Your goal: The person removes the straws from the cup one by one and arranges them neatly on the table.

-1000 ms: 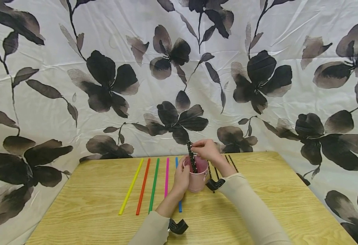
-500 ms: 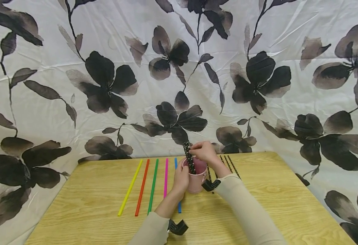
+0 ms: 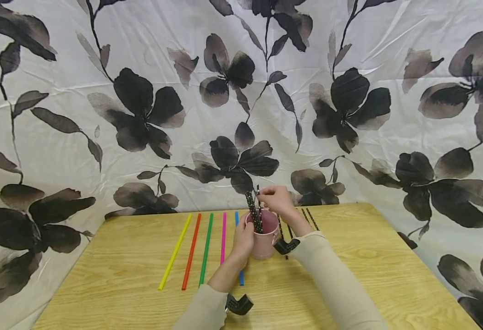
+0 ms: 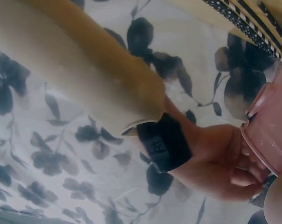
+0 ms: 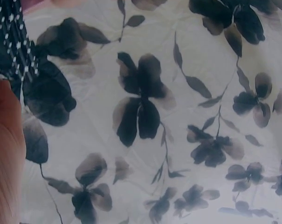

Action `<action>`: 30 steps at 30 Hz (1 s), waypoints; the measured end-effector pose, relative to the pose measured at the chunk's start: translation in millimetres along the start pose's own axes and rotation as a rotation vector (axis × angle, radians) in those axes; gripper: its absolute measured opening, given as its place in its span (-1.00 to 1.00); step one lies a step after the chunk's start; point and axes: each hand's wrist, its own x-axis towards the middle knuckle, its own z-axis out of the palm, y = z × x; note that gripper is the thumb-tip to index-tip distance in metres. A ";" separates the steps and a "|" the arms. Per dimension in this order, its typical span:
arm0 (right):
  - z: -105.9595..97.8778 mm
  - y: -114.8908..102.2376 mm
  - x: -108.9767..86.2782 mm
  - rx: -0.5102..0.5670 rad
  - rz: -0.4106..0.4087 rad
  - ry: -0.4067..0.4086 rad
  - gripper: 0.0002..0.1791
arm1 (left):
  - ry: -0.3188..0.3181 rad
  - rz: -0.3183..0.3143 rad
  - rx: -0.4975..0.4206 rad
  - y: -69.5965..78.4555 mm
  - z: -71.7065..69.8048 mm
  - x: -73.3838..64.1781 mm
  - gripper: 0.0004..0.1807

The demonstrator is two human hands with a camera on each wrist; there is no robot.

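A small pink bucket (image 3: 263,247) stands on the table, and my left hand (image 3: 243,236) grips its left side at the rim. Black straws with white patterning (image 3: 251,208) lean together in the bucket toward the left hand; their tops also show in the right wrist view (image 5: 18,42). Above the bucket my right hand (image 3: 277,200) pinches one black patterned straw (image 3: 259,213), which stands nearly upright with its lower end inside, apart from the bunch. In the left wrist view the right hand (image 4: 224,163) appears beyond the bucket wall (image 4: 271,126). The left fingers are mostly hidden.
Yellow (image 3: 175,252), red (image 3: 191,252), green (image 3: 206,250), pink (image 3: 223,238) and blue (image 3: 241,278) straws lie in a row on the left. Several black patterned straws (image 3: 313,219) lie right of the bucket, partly behind the right arm. A floral cloth (image 3: 241,91) hangs behind the table (image 3: 348,256).
The right hand has shifted slightly, and one straw now stands separate from the bunch between its fingers. The bunch has leaned further left. The left hand keeps its grip on the bucket.
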 end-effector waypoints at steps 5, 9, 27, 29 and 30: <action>-20.1 -9.2 0.0 0.143 -0.025 0.020 -0.70 | 0.005 -0.006 0.019 -2.7 0.8 -0.5 -0.58; -40.7 -22.4 -2.7 0.297 -0.069 0.011 -0.64 | 0.020 0.005 0.038 -4.6 0.9 -0.1 -0.56; -129.6 -2.9 -13.2 0.344 -0.084 0.224 -0.64 | 0.050 0.154 0.147 -4.6 -0.3 -1.7 -0.58; -133.9 10.3 -11.6 0.282 -0.051 0.226 -0.61 | 0.061 0.175 0.166 -4.5 -0.5 -1.7 -0.59; -135.4 17.4 -10.7 0.260 -0.035 0.224 -0.59 | 0.065 0.183 0.176 -4.6 -0.5 -1.7 -0.60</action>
